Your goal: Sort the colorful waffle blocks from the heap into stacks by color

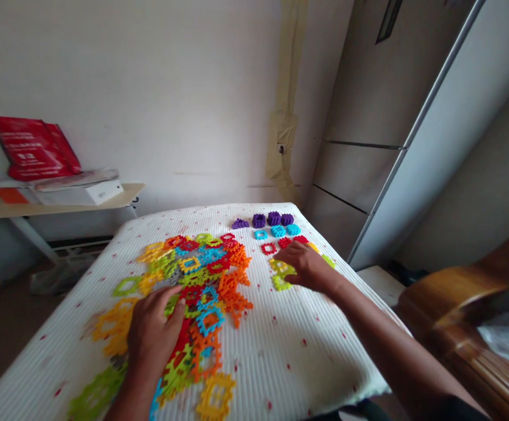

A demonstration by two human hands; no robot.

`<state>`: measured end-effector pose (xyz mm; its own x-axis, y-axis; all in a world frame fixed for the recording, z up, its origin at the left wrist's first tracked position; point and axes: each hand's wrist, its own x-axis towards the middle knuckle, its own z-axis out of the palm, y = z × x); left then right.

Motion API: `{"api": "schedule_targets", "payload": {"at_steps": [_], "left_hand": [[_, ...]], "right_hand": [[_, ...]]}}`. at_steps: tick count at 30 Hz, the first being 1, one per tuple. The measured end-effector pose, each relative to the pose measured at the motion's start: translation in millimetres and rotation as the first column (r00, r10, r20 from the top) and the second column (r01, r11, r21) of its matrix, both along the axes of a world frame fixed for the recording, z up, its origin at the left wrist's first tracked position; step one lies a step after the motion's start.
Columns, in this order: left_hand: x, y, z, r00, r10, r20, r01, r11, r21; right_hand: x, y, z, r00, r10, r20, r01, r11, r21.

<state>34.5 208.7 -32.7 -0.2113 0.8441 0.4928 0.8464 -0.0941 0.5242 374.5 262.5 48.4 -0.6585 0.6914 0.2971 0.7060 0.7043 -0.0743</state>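
Note:
My left hand (pixel 155 324) rests over the left side of a mixed pile of plastic interlocking tiles (pixel 199 275), its thumb and fingers apart. Orange tiles (pixel 234 280), blue tiles (pixel 210 318) and a yellow tile (pixel 216 396) lie to its right. On the right, my right hand (pixel 303 266) is over green and yellow tiles (pixel 282 283), thumb and index finger spread; its other fingertips are partly hidden. Just beyond it are red tiles (pixel 268 248), then light-blue tiles (pixel 278 231) and purple tiles (pixel 274 218), laid out by colour.
A white quilted cover (pixel 272 351) with small red marks lies under the tiles. At the left, a side table (pixel 134 192) carries a white box (pixel 99 192) and red bags (pixel 30 149). A grey cabinet (pixel 360 117) and a wooden chair (pixel 447 292) stand on the right.

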Motion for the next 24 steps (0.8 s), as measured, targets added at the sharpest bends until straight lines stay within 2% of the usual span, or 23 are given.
{"api": "schedule_targets", "payload": {"at_steps": [3,7,14,24], "left_hand": [[-1,7,-8.5,0.996,-0.057,-0.067,0.054,0.997,-0.051],[-2,12,-18.5,0.995,-0.077,-0.064,0.069,0.991,-0.114],[-2,10,-17.4,0.991,-0.078,-0.104,0.06,0.984,-0.165],[2,7,-15.1,0.987,-0.062,-0.15,0.032,0.98,-0.195]], "right_hand": [[39,15,-0.8,0.986,-0.102,0.135,0.112,0.991,-0.068],[59,24,-14.3,0.941,-0.19,0.28,0.228,0.967,-0.111],[57,26,-26.8,0.918,-0.219,0.33,0.269,0.956,-0.115],[49,22,-29.0,0.894,-0.222,0.388,0.292,0.948,-0.129]]}}
